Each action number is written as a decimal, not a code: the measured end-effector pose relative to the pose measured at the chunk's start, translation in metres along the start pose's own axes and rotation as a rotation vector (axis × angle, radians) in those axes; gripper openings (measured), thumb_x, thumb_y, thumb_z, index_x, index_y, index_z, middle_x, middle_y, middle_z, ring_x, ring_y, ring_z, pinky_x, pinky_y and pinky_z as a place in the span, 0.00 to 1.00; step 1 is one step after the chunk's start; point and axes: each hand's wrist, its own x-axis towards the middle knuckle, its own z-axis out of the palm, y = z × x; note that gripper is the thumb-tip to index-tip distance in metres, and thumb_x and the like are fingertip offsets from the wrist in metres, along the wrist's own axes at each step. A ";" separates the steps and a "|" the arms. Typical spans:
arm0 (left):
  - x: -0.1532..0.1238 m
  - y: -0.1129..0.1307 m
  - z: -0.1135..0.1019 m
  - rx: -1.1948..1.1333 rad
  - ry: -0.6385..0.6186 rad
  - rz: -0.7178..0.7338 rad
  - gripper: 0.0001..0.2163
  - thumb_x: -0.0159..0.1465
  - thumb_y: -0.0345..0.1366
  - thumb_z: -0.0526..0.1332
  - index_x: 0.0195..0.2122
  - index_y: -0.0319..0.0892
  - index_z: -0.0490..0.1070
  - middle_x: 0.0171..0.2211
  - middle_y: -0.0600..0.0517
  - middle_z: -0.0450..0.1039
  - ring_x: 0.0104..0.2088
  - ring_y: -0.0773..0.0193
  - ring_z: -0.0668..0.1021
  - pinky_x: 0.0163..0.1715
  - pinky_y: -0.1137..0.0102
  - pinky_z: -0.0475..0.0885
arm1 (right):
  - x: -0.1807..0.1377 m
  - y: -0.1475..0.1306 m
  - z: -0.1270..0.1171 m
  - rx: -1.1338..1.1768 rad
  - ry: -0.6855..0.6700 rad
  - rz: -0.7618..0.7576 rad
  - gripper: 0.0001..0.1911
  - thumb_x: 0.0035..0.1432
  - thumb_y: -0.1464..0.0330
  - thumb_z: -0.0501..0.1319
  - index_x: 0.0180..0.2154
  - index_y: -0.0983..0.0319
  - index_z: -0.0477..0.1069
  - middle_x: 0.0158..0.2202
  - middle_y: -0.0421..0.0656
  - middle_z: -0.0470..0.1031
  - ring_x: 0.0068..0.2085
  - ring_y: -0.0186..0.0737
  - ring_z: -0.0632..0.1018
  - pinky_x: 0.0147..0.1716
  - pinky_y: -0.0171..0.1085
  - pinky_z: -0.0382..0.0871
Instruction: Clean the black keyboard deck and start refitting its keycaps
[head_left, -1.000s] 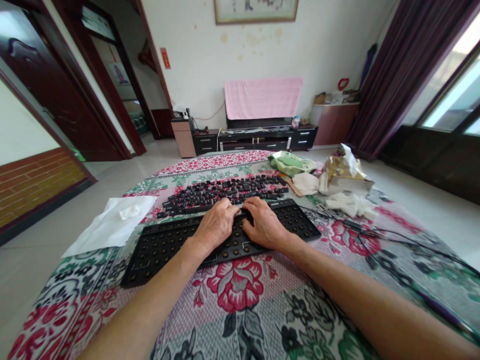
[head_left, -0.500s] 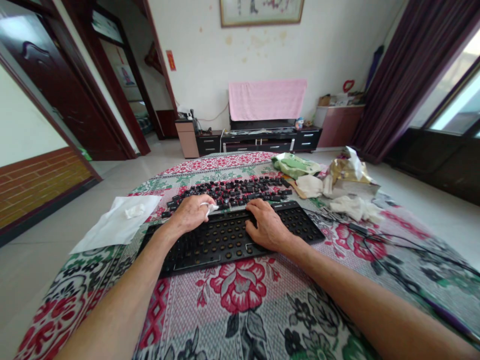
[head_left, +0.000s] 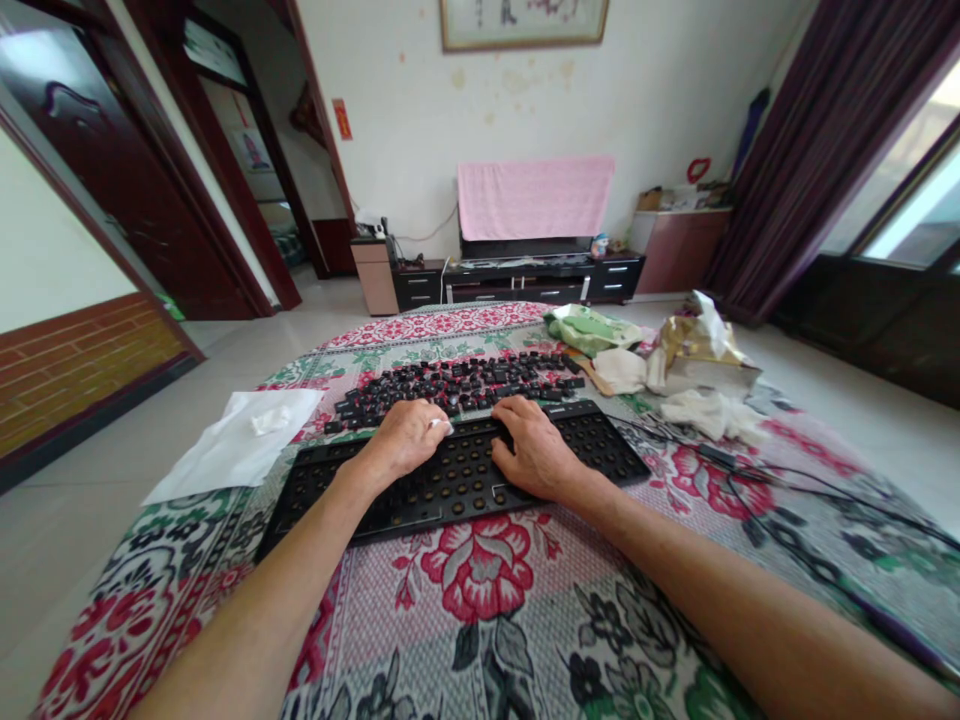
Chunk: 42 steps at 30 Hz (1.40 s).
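Note:
A black keyboard (head_left: 442,490) with its keycaps off lies across the patterned tablecloth, rows of small round key seats showing. My left hand (head_left: 405,437) is closed on a white tissue (head_left: 442,426), at the upper middle of the keyboard. Only a small end of the tissue shows past the fingers. My right hand (head_left: 534,448) rests on the keyboard right of centre, fingers apart and bent over its far edge, with nothing seen in it. Just beyond the keyboard lie many loose black keycaps (head_left: 480,378) in a long heap.
At left, a white sheet (head_left: 232,455) bears a crumpled tissue (head_left: 270,421). Toward the back right are a green packet (head_left: 592,332), a wooden-handled brush (head_left: 592,375), a gold tissue pack (head_left: 697,355) and crumpled white cloth (head_left: 712,414). A black cable (head_left: 810,485) trails off to the right.
My left hand has moved right along the upper part of the keyboard with the tissue, uncovering more of its left end. My right hand stays in place.

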 end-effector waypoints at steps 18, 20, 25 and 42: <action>0.000 -0.003 -0.003 0.033 0.005 -0.088 0.10 0.56 0.36 0.56 0.30 0.43 0.77 0.28 0.51 0.76 0.31 0.63 0.76 0.34 0.72 0.66 | 0.000 0.000 0.001 -0.015 0.004 -0.004 0.13 0.53 0.72 0.53 0.42 0.66 0.68 0.43 0.49 0.67 0.45 0.44 0.67 0.49 0.42 0.60; -0.001 -0.007 -0.009 0.069 -0.032 -0.126 0.10 0.55 0.36 0.57 0.29 0.42 0.77 0.26 0.50 0.76 0.31 0.62 0.76 0.33 0.71 0.66 | 0.000 -0.001 0.000 -0.017 0.002 -0.008 0.13 0.53 0.72 0.53 0.42 0.66 0.68 0.43 0.49 0.67 0.45 0.44 0.67 0.49 0.42 0.60; -0.006 -0.013 -0.025 0.030 -0.085 -0.264 0.09 0.52 0.37 0.58 0.27 0.42 0.77 0.20 0.53 0.73 0.26 0.64 0.75 0.29 0.72 0.65 | 0.000 -0.001 0.000 -0.010 0.005 -0.005 0.14 0.53 0.72 0.53 0.42 0.66 0.68 0.43 0.49 0.67 0.46 0.44 0.67 0.48 0.42 0.61; -0.008 -0.023 -0.028 0.069 -0.122 -0.147 0.08 0.53 0.33 0.58 0.29 0.43 0.78 0.28 0.51 0.76 0.33 0.61 0.76 0.37 0.70 0.67 | 0.001 -0.002 -0.001 -0.019 -0.002 -0.008 0.13 0.53 0.72 0.53 0.42 0.65 0.68 0.44 0.50 0.67 0.45 0.44 0.67 0.48 0.42 0.61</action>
